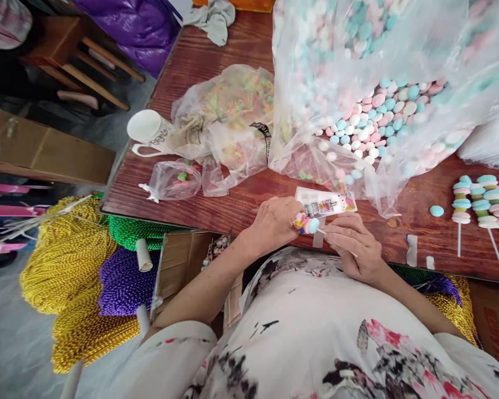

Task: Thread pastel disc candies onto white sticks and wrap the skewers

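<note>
My left hand (272,224) is closed around a stack of pastel candies (306,224) threaded on a thin white stick. My right hand (355,246) pinches the stick just below the candies, fingers pressed together. Both hands hover at the near edge of the wooden table (216,55). Just beyond them lies a small printed packet (325,203). A big clear bag of pink, blue and white candies (374,105) stands behind it.
Finished candy sticks (482,205) lie at the right, with one loose blue candy (436,210). A white mug (146,130) and smaller bags of mixed candy (228,119) sit at the left. Gold, green and purple bead bundles (87,266) and an open cardboard box (183,260) lie below the table.
</note>
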Tool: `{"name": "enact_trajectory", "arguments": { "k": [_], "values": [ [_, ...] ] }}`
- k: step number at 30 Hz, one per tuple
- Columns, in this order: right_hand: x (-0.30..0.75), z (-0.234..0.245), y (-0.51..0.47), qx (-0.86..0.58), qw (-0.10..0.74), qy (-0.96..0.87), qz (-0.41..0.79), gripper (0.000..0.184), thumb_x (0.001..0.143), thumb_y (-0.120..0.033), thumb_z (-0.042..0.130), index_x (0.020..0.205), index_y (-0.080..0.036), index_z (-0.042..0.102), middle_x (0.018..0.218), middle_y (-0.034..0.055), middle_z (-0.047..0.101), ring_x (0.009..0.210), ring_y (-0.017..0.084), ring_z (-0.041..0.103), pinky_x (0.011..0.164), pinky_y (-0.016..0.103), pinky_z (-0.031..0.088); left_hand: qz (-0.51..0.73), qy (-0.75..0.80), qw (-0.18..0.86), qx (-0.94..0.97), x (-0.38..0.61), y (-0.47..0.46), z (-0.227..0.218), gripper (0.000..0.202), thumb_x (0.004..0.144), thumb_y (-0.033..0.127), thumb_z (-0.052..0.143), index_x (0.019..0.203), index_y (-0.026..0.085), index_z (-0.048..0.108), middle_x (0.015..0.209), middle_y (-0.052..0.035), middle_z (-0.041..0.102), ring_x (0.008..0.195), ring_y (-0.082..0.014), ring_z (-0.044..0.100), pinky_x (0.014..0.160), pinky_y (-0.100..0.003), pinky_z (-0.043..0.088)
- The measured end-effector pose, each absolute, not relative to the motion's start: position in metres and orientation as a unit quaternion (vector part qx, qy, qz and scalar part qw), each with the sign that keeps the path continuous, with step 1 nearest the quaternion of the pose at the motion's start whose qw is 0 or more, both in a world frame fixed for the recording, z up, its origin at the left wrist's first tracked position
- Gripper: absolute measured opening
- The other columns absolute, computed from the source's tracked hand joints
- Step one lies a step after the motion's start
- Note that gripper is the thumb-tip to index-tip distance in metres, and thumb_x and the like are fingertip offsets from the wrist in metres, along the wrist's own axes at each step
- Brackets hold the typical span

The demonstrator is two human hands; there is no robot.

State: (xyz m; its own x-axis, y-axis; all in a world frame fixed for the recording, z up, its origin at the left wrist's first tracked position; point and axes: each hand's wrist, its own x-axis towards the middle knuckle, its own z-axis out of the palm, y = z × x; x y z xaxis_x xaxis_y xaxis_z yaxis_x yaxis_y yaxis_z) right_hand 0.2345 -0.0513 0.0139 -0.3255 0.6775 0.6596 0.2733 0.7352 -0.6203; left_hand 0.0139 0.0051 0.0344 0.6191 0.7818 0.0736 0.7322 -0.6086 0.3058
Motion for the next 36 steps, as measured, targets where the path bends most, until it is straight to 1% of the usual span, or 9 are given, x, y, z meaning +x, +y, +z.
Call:
{"name": "enact_trajectory", "arguments": {
  "k": [5, 8, 12, 17, 19, 23, 26, 32, 36],
  "values": [
    [0.228, 0.01, -0.052, -0.332, 0.541, -0.742, 0.216, 0.042, 0.082, -0.004, 0.055, 0.12, -0.022, 0.06, 0.099, 0.0083, 0.074, 0.09, 0.023, 0.067, 0.081, 0.049, 0.054, 0.179, 0.465, 0.055, 0.865, 0.014, -0.003, 0.018, 0.012, 0.081, 0.025, 0.054, 0.071, 0.019, 0.053, 0.071, -0.0029, 0.06, 0.064, -0.016, 0.052, 0.062, -0.03, 0.035],
    [0.224, 0.005, -0.052, -0.348, 0.572, -0.708, 0.224, 0.04, 0.083, -0.006, 0.058, 0.119, -0.024, 0.062, 0.094, 0.0062, 0.074, 0.085, 0.022, 0.068, 0.079, 0.048, 0.056, 0.21, 0.478, 0.015, 0.853, 0.015, -0.006, 0.007, 0.017, 0.084, 0.029, 0.056, 0.071, 0.019, 0.052, 0.07, -0.0028, 0.058, 0.063, -0.0162, 0.05, 0.06, -0.03, 0.033],
    [0.221, 0.004, -0.051, -0.369, 0.584, -0.68, 0.245, 0.034, 0.085, -0.01, 0.057, 0.115, -0.025, 0.065, 0.09, 0.0051, 0.073, 0.083, 0.022, 0.068, 0.076, 0.046, 0.057, 0.24, 0.483, 0.022, 0.842, 0.017, -0.009, 0.001, 0.019, 0.085, 0.032, 0.056, 0.072, 0.02, 0.051, 0.069, -0.0026, 0.057, 0.062, -0.0156, 0.048, 0.059, -0.03, 0.032],
    [0.22, 0.007, -0.044, -0.33, 0.581, -0.696, 0.263, 0.036, 0.084, -0.009, 0.058, 0.116, -0.025, 0.065, 0.092, 0.0058, 0.074, 0.083, 0.021, 0.068, 0.078, 0.046, 0.056, 0.234, 0.466, 0.066, 0.851, 0.018, -0.011, 0.005, 0.012, 0.082, 0.024, 0.052, 0.072, 0.02, 0.048, 0.068, -0.0025, 0.056, 0.061, -0.0153, 0.048, 0.058, -0.028, 0.033],
    [0.222, 0.009, -0.04, -0.349, 0.575, -0.679, 0.295, 0.031, 0.085, -0.01, 0.057, 0.11, -0.025, 0.068, 0.089, 0.0046, 0.074, 0.082, 0.02, 0.068, 0.078, 0.044, 0.056, 0.232, 0.444, 0.076, 0.862, 0.018, -0.011, 0.004, 0.009, 0.081, 0.02, 0.051, 0.072, 0.019, 0.048, 0.068, -0.0022, 0.056, 0.06, -0.0151, 0.048, 0.057, -0.028, 0.034],
    [0.226, 0.01, -0.033, -0.409, 0.578, -0.603, 0.368, 0.016, 0.088, -0.016, 0.058, 0.093, -0.024, 0.071, 0.08, 0.0026, 0.072, 0.077, 0.019, 0.068, 0.077, 0.04, 0.056, 0.237, 0.387, 0.075, 0.888, 0.015, -0.008, -0.003, 0.007, 0.081, 0.015, 0.049, 0.076, 0.019, 0.049, 0.069, -0.0026, 0.057, 0.062, -0.0158, 0.05, 0.06, -0.029, 0.036],
    [0.229, 0.012, -0.03, -0.413, 0.593, -0.577, 0.38, 0.012, 0.088, -0.019, 0.06, 0.087, -0.022, 0.071, 0.075, 0.002, 0.07, 0.074, 0.018, 0.067, 0.078, 0.04, 0.056, 0.24, 0.357, 0.07, 0.9, 0.012, -0.003, -0.007, 0.006, 0.082, 0.014, 0.049, 0.079, 0.019, 0.049, 0.071, -0.0032, 0.058, 0.066, -0.0167, 0.052, 0.063, -0.03, 0.038],
    [0.231, 0.015, -0.03, -0.407, 0.573, -0.612, 0.361, 0.015, 0.089, -0.018, 0.057, 0.086, -0.023, 0.071, 0.075, 0.0017, 0.07, 0.074, 0.018, 0.066, 0.074, 0.038, 0.055, 0.248, 0.306, 0.083, 0.915, 0.009, 0.004, -0.001, 0.007, 0.083, 0.013, 0.048, 0.08, 0.019, 0.049, 0.068, -0.0021, 0.057, 0.062, -0.0159, 0.049, 0.06, -0.029, 0.037],
    [0.233, 0.012, -0.031, -0.387, 0.549, -0.665, 0.327, 0.016, 0.088, -0.017, 0.057, 0.094, -0.024, 0.071, 0.08, 0.0026, 0.072, 0.075, 0.018, 0.067, 0.076, 0.04, 0.056, 0.233, 0.308, 0.105, 0.917, 0.014, 0.0, 0.001, 0.007, 0.08, 0.012, 0.048, 0.079, 0.018, 0.05, 0.068, -0.0023, 0.058, 0.062, -0.0156, 0.051, 0.059, -0.029, 0.037]
  ]
}}
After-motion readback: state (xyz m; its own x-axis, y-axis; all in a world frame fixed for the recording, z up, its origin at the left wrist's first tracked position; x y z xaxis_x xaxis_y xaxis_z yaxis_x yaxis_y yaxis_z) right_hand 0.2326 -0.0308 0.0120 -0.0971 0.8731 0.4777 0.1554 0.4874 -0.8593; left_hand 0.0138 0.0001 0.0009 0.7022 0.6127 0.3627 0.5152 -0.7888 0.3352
